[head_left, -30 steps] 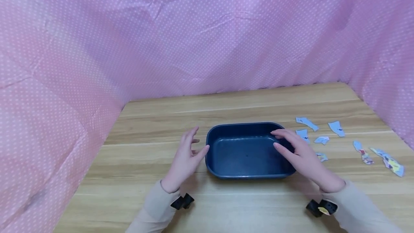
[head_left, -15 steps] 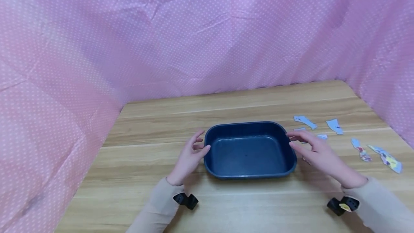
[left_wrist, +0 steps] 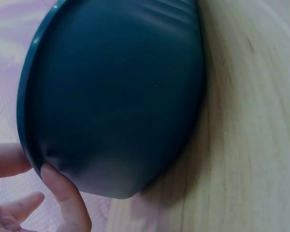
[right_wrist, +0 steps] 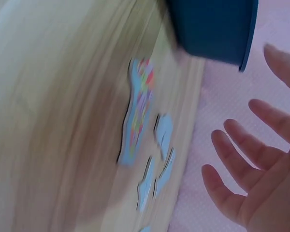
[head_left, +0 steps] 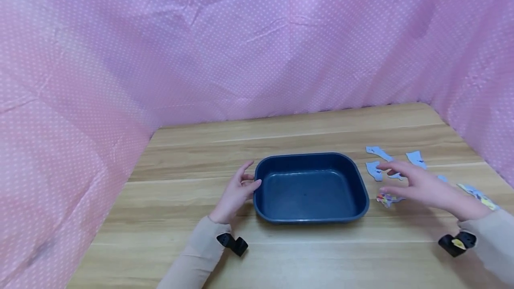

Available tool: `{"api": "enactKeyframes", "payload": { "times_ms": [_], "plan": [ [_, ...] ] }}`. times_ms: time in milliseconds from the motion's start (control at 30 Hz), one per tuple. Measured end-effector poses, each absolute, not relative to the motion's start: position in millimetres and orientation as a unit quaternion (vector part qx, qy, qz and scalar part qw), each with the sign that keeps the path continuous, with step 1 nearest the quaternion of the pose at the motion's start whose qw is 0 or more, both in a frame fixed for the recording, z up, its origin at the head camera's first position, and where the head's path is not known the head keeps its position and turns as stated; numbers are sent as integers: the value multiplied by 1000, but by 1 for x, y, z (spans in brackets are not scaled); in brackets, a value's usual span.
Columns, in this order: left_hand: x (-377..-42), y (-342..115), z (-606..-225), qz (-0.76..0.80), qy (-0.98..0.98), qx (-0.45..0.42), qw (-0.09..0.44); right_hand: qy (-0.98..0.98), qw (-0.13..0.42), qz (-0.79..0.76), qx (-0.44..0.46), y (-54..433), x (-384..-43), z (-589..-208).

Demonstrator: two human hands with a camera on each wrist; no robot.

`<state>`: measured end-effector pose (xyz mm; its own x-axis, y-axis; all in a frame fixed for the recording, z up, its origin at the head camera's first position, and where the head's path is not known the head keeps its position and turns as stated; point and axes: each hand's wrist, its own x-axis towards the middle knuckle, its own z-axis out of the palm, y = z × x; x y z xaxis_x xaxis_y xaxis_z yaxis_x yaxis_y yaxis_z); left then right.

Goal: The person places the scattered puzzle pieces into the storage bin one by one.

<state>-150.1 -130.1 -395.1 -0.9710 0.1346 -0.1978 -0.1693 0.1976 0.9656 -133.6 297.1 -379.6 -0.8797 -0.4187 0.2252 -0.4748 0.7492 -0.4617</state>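
A dark blue plastic basin (head_left: 309,197), rectangular with rounded corners, stands on the wooden table with nothing in it. My left hand (head_left: 234,193) pinches its left rim; in the left wrist view the thumb (left_wrist: 65,193) lies on the inner side and a finger outside. Right of the basin, my right hand (head_left: 425,188) hovers with spread fingers over flat, irregular puzzle pieces, holding nothing. Just under its thumb shows a multicoloured piece (head_left: 386,199), seen more fully as a long piece (right_wrist: 140,108) in the right wrist view. Part of the group is hidden beneath this hand.
Pale blue pieces (head_left: 374,171) lie beside the basin's right end, with another piece (head_left: 416,158) farther back. A yellow and blue piece (head_left: 478,194) rests at the far right, partly behind the right wrist. Pink dotted cloth (head_left: 257,57) walls the table (head_left: 192,155) at back and sides.
My right hand has left the basin's right end and moved right, over the puzzle pieces. My left hand has closed in slightly on the left rim. The basin stays about where it was.
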Motion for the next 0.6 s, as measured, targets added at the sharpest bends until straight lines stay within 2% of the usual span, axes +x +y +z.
{"api": "enactKeyframes", "payload": {
  "times_ms": [600],
  "plan": [
    [-159, -128, -400, 629, 764, -32, 139, -916, 118, 180, 339, 316, -151, -403]
  ]
}}
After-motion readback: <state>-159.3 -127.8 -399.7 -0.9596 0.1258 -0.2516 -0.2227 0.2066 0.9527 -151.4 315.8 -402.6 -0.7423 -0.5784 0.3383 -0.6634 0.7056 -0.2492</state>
